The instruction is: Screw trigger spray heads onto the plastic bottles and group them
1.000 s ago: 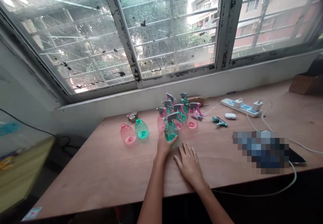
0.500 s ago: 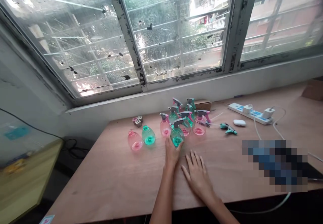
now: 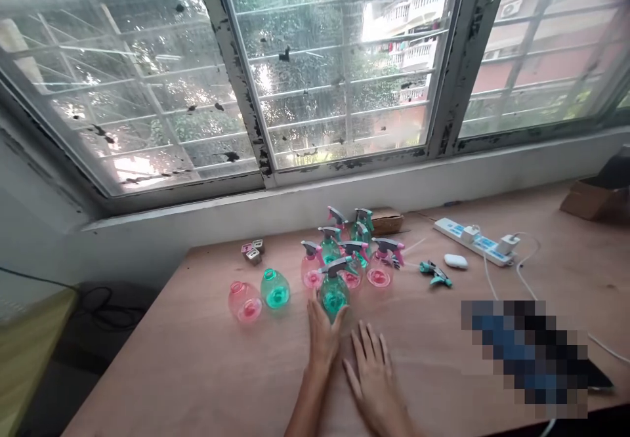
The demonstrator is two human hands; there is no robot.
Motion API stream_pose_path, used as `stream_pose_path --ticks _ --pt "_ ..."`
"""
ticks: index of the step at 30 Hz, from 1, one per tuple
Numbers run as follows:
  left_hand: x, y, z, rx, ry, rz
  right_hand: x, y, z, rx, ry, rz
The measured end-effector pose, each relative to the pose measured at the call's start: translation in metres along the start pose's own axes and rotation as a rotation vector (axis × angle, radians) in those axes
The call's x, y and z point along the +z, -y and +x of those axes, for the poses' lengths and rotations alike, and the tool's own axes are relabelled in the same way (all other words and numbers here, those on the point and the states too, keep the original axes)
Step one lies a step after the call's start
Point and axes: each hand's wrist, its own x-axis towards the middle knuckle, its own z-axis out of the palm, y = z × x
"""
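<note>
My left hand (image 3: pixel 322 332) is cupped round the base of a green spray bottle (image 3: pixel 335 291) with a grey trigger head, standing upright at the front of a cluster. My right hand (image 3: pixel 375 373) lies flat on the wooden table (image 3: pixel 207 371) just to the right of it, fingers spread, holding nothing. Behind the held bottle stand several pink and green spray bottles (image 3: pixel 354 253) with trigger heads fitted. To the left, a pink bottle (image 3: pixel 245 302) and a green bottle (image 3: pixel 274 289) stand without heads.
A loose teal trigger head (image 3: pixel 434 273) lies right of the cluster. Further right are a white power strip (image 3: pixel 472 241) with chargers and cables, a white case (image 3: pixel 455 261) and a cardboard box (image 3: pixel 590 197). Small cubes (image 3: pixel 252 251) sit at the back left, below the window.
The view has shifted and tilted a little. Both hands keep their places: the left at the green bottle's base, the right flat on the table.
</note>
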Motion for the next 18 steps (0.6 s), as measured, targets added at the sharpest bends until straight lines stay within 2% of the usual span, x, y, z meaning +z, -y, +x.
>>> stream_pose_path --ticks 4,8,10,13,16,18 --pt "-0.013 -0.006 -0.007 0.055 -0.168 0.098 -0.015 -0.008 0.003 -0.028 0.052 0.076" --pt "-0.031 -0.003 0.007 0.193 -0.353 0.236 -0.036 -0.04 -0.001 -0.085 0.073 0.174" --pt "-0.042 0.006 0.023 0.234 -0.419 0.296 -0.044 -0.063 -0.002 -0.016 0.019 0.194" --pt "-0.057 0.023 0.051 0.257 -0.481 0.346 -0.059 -0.103 0.009 0.061 -0.136 0.142" --pt "-0.067 0.033 0.073 0.265 -0.485 0.359 -0.084 -0.144 0.045 0.119 -0.323 -0.05" --pt "-0.07 0.034 0.08 0.257 -0.485 0.35 -0.103 -0.168 0.077 0.24 -0.363 -0.183"
